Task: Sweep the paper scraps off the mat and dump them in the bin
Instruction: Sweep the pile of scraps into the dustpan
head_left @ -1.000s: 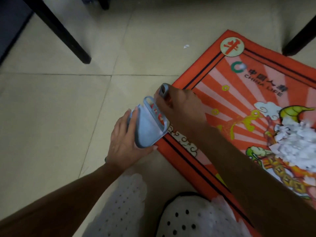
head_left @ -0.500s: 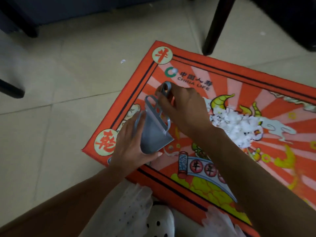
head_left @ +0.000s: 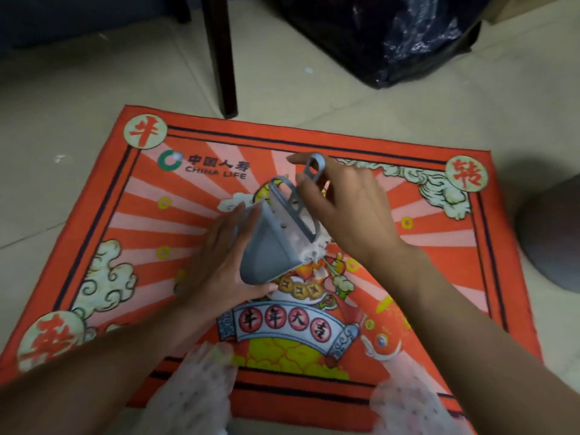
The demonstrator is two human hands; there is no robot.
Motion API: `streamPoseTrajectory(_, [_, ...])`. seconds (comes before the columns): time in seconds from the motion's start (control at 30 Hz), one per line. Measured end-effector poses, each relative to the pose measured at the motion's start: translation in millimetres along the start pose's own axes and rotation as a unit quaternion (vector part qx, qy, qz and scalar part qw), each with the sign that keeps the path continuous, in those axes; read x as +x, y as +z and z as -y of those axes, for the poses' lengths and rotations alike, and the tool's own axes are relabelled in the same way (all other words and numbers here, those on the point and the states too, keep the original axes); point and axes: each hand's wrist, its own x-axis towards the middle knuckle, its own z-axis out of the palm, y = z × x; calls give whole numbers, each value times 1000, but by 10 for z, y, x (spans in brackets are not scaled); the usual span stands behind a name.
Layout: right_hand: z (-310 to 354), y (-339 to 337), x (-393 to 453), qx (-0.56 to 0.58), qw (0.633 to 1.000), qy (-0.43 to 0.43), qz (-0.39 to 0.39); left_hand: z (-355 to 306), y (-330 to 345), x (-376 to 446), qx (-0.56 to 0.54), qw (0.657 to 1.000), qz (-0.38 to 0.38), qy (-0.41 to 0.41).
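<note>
An orange printed mat [head_left: 439, 221] lies flat on the tiled floor. My left hand [head_left: 216, 262] grips a small grey-blue dustpan [head_left: 266, 249], tilted, with its mouth down on the middle of the mat. My right hand [head_left: 348, 208] holds a matching grey brush by its looped handle [head_left: 315, 166], right against the dustpan's open side. White paper scraps [head_left: 314, 254] show at the dustpan's mouth; the hands and dustpan hide most of the pile. A bin lined with a black plastic bag [head_left: 408, 36] stands beyond the mat at the far right.
A dark furniture leg [head_left: 222, 58] stands on the floor just past the mat's far edge. A grey rounded object [head_left: 552, 240] sits at the mat's right side. Single scraps lie on the tiles [head_left: 309, 70]. My white perforated shoes [head_left: 194, 394] are at the near edge.
The view has swung so the whole mat is centred. Both hands, with dustpan and brush, moved from the mat's left edge to its middle, over the scrap pile.
</note>
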Motion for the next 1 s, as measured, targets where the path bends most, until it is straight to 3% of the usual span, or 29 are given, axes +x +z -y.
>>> streamPoseTrajectory(0.27, [-165,-253,-333,5,999,43,-32,-242,26,33,19,998,5,54])
streamPoseTrajectory(1.0, [360,141,-24,-16,999,25,-27,184,-127,-382,13,999,30,7])
